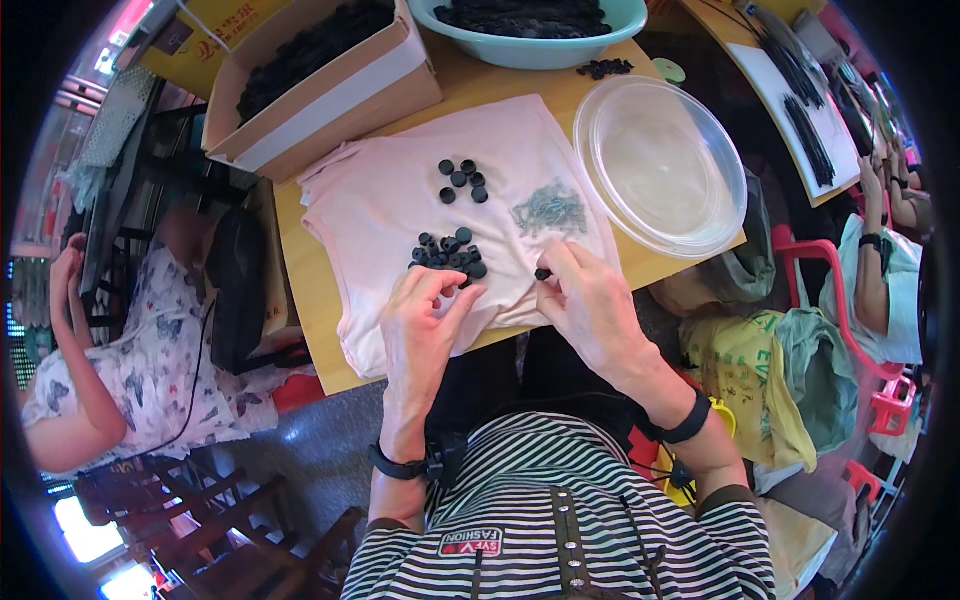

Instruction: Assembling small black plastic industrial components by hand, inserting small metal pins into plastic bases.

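A pink cloth (400, 200) covers the table, likely so small parts stay put. The left hand (425, 320) rests its bent fingers at the near pile of black caps (450, 255); whether it grips one I cannot tell. The right hand (590, 300) pinches one cap (542, 273), just near the screws (550, 208). Farther off, a box (320, 80) and teal basin (530, 25) hold black parts; the clear bowl (660, 165) on the right looks empty.
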The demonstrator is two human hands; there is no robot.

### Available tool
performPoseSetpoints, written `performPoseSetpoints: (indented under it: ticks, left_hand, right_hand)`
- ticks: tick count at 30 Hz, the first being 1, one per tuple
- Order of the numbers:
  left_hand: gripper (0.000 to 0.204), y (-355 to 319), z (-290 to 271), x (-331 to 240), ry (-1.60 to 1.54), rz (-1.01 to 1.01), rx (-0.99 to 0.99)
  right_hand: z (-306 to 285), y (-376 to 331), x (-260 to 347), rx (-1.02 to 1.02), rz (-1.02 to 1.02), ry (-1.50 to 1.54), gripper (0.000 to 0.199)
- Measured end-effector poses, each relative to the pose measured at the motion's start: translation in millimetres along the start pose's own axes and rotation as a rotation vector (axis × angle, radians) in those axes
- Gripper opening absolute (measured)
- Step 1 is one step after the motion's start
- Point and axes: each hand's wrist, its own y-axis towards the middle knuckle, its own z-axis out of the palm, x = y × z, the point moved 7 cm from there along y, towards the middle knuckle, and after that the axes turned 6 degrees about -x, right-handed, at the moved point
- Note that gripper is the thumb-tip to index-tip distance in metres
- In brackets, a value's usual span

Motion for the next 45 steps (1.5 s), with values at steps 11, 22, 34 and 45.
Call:
performPoseSetpoints:
  ticks: [11,22,34,45]
  left_hand:
    - [0.014,57,52,-30,0.171,0.336,-0.061]
    - [0.01,55,47,-24,0.067,0.313,-0.019]
    - [0.013,25,18,-26,-0.53,0.075,-0.003]
    - [0.014,2,15,-27,-0.665,-0.051,0.016]
  right_hand:
    - [9,-5,3,0.166,-0.169,-0.269,0.031]
    - [9,-3,-6,0.108,-0.146,-0.106,0.024]
    - [2,0,-37,0.173,0.509,0.955,0.022]
    - [16,-12,-19,0.326,0.648,1.435,0.028]
